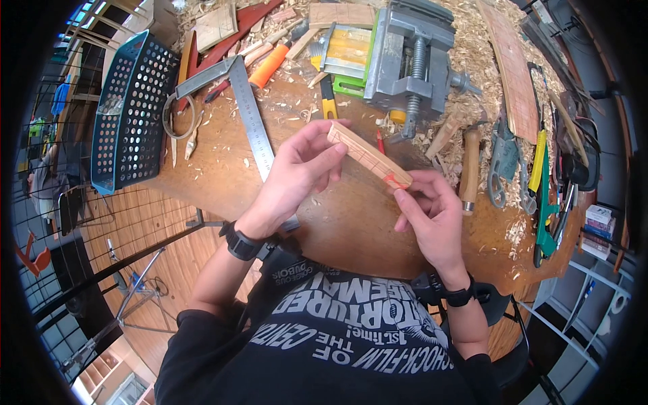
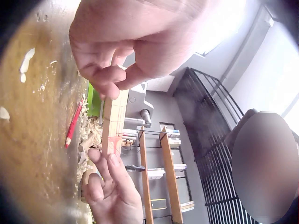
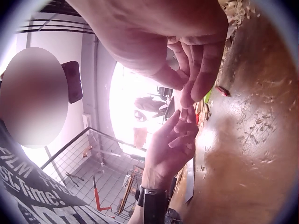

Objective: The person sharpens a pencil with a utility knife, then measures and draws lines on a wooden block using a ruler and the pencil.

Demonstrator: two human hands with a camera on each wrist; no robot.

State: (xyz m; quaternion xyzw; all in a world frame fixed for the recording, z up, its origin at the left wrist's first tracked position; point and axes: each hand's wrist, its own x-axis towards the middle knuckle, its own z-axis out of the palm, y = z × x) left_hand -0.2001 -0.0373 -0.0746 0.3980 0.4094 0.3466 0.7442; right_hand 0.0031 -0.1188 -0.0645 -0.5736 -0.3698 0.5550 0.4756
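A small wooden block (image 1: 368,156), with pencilled grid lines and a red-marked patch near one end, is held up over the workbench (image 1: 351,223) between both hands. My left hand (image 1: 300,165) pinches its far left end between thumb and fingers. At the red-marked end, my right hand (image 1: 435,212) grips it with the thumb on the near face and fingers behind. The left wrist view shows the block (image 2: 114,116) side-on, spanning the two hands. In the right wrist view, fingers hide most of it.
A metal vise (image 1: 412,67) stands at the back amid wood shavings. On the left lie a steel square (image 1: 250,111) and a perforated basket (image 1: 138,111). A red pencil (image 2: 74,126) rests on the bench; a wooden-handled tool (image 1: 470,162) and several other tools lie right.
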